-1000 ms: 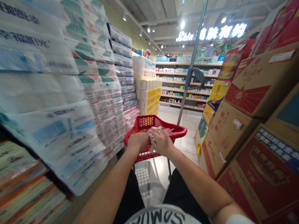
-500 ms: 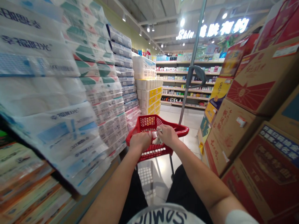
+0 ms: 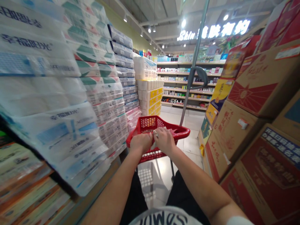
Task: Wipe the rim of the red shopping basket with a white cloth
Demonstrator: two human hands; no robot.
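A red plastic shopping cart (image 3: 150, 121) with a perforated basket stands right in front of me. My left hand (image 3: 141, 143) is closed around the left part of its handle. My right hand (image 3: 164, 139) lies over the middle of the handle, right beside the left hand. Its fingers are closed on a crumpled white tissue (image 3: 153, 146), mostly hidden under the hand and pressed against the handle. To the right of that hand, a bare stretch of the red handle shows.
Tall stacks of wrapped tissue packs (image 3: 61, 122) rise close on the left. Stacked cardboard boxes (image 3: 255, 84) line the right side. A slanting metal pole (image 3: 195, 50) with a grey bracket (image 3: 202, 78) stands beyond the cart. Shelves of goods (image 3: 187, 78) cross the back.
My right hand has slid left along the handle with the tissue, up to my left hand. The left hand keeps its grip, and the cart looks almost still.
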